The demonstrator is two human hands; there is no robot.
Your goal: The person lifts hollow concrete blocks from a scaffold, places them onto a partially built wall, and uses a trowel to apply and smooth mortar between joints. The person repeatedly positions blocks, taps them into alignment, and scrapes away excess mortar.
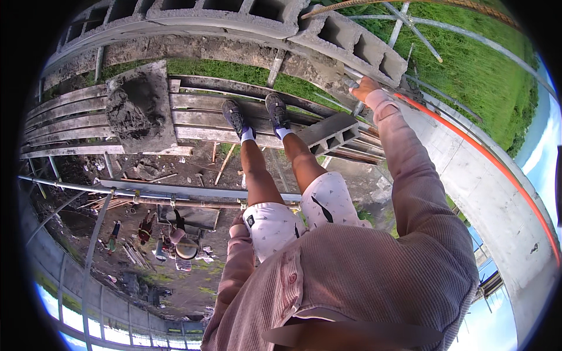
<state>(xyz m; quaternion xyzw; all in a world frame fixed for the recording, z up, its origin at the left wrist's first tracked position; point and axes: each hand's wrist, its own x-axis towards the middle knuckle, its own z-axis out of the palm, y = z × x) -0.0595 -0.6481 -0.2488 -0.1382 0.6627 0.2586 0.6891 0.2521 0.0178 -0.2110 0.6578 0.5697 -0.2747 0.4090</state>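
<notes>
My right hand [366,88] reaches out to the far right, beside the end of a wall of hollow concrete blocks [328,44]. Its fingers are closed around a small greyish thing whose kind I cannot make out. By my left thigh hangs my left hand [238,220], close to a metal scaffold rail [225,205]; its fingers are mostly hidden. A loose hollow block [328,130] lies on the planks just right of my shoes. To their left, a heap of wet grey mortar [136,111] sits on a flat board [167,117].
I stand on a scaffold deck of wooden planks [202,118] with gaps between them. An orange pipe [468,140] runs along a concrete beam [468,169] at right. Rusty rebar [410,3] crosses the top. Far below, people [178,234] stand on the littered ground.
</notes>
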